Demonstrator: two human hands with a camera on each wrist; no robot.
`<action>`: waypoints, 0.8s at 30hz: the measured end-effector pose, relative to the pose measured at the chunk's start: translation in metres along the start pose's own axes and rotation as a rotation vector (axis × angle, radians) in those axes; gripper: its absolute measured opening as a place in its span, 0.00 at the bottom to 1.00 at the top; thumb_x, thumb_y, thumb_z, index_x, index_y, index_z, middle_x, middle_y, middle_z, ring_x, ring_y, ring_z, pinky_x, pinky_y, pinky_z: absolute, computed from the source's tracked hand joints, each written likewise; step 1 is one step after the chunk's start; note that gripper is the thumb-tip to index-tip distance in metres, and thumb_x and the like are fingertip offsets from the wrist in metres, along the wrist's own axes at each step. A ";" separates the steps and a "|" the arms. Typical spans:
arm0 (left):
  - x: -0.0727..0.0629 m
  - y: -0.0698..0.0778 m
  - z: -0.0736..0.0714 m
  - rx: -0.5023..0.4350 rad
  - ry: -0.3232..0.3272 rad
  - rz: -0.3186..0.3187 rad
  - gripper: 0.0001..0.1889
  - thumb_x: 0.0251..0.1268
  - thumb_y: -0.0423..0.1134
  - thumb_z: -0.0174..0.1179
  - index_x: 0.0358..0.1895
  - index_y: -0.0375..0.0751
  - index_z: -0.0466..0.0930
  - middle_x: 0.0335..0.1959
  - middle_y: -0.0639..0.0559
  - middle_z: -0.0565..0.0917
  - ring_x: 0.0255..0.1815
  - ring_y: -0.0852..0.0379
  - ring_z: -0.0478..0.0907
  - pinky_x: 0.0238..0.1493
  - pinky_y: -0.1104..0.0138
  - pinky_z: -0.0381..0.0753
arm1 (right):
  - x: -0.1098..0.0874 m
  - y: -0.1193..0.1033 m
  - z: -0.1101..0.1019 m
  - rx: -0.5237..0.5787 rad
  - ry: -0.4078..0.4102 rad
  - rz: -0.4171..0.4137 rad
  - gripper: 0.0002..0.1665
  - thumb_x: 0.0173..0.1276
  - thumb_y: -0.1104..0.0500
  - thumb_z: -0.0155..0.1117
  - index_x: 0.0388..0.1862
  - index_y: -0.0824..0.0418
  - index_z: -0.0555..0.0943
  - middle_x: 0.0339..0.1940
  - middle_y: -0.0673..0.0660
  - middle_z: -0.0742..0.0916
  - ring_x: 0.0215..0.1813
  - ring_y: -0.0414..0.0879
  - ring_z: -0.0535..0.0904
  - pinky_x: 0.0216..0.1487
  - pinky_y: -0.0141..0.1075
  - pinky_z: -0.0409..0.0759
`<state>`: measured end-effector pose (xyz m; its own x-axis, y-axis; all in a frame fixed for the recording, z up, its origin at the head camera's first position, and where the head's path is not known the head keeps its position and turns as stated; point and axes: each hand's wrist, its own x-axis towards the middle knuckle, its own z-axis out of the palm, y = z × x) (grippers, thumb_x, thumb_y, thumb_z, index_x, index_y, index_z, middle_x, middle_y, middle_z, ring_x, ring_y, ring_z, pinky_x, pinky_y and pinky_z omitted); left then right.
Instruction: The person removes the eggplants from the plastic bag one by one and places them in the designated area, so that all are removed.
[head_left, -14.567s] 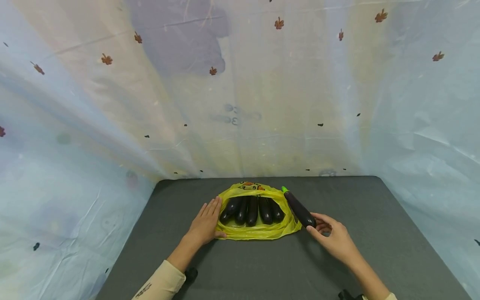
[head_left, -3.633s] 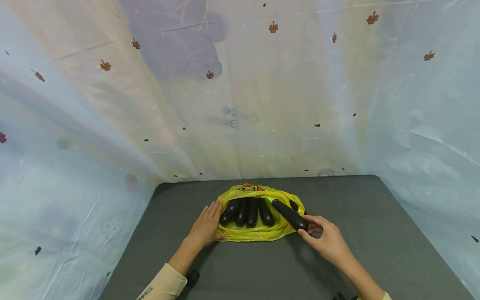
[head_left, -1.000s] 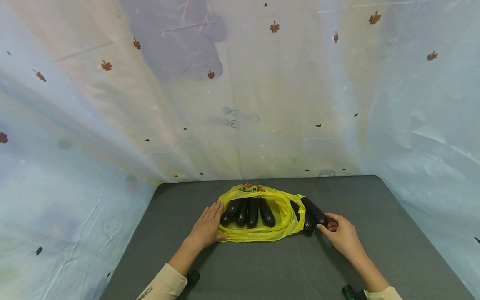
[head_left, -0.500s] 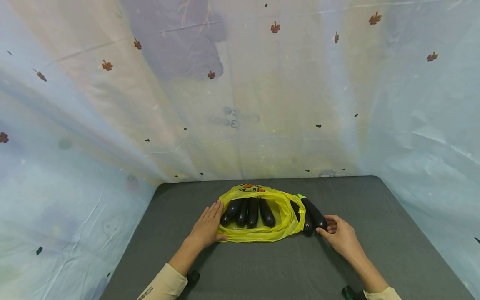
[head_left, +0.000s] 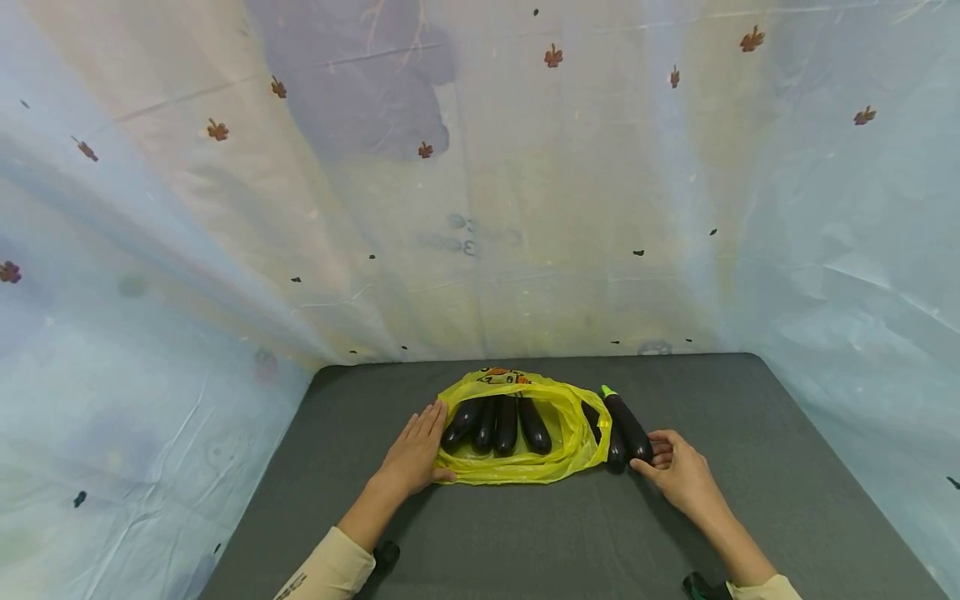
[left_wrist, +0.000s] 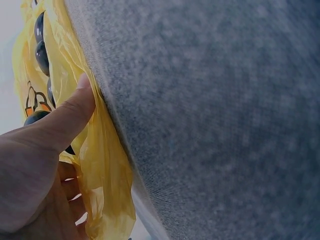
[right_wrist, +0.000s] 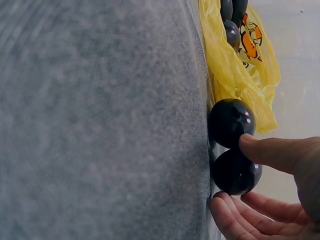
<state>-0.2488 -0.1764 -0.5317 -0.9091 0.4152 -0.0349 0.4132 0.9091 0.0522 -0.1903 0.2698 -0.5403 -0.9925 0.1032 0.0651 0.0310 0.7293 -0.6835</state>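
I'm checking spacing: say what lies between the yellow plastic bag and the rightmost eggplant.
Another eggplant separates the yellow plastic bag from the rightmost eggplant; right wrist view.

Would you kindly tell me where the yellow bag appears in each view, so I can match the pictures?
Head: the yellow bag lies below centre, between the left hand and the right hand.
Left wrist: it runs along the left side, partly covered by the left hand.
Right wrist: it is at upper right, above two eggplants.
Shared landmark: the orange-and-black print on it.
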 end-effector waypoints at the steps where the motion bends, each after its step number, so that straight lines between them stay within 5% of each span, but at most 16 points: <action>1: 0.000 0.000 0.000 0.000 -0.001 0.000 0.64 0.60 0.65 0.75 0.88 0.33 0.47 0.89 0.37 0.50 0.89 0.39 0.50 0.87 0.46 0.52 | 0.000 0.000 0.000 0.004 -0.003 0.001 0.38 0.69 0.55 0.81 0.67 0.75 0.75 0.51 0.71 0.87 0.45 0.57 0.86 0.48 0.54 0.87; 24: 0.000 0.001 -0.002 -0.010 -0.013 -0.007 0.64 0.61 0.64 0.74 0.88 0.33 0.47 0.89 0.37 0.50 0.89 0.40 0.49 0.87 0.47 0.52 | -0.005 -0.012 -0.015 -0.016 0.023 -0.022 0.35 0.73 0.53 0.77 0.67 0.74 0.77 0.54 0.73 0.85 0.51 0.64 0.86 0.53 0.59 0.86</action>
<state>-0.2486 -0.1756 -0.5292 -0.9112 0.4091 -0.0478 0.4060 0.9117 0.0623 -0.1834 0.2704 -0.5216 -0.9901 0.1018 0.0968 0.0108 0.7423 -0.6700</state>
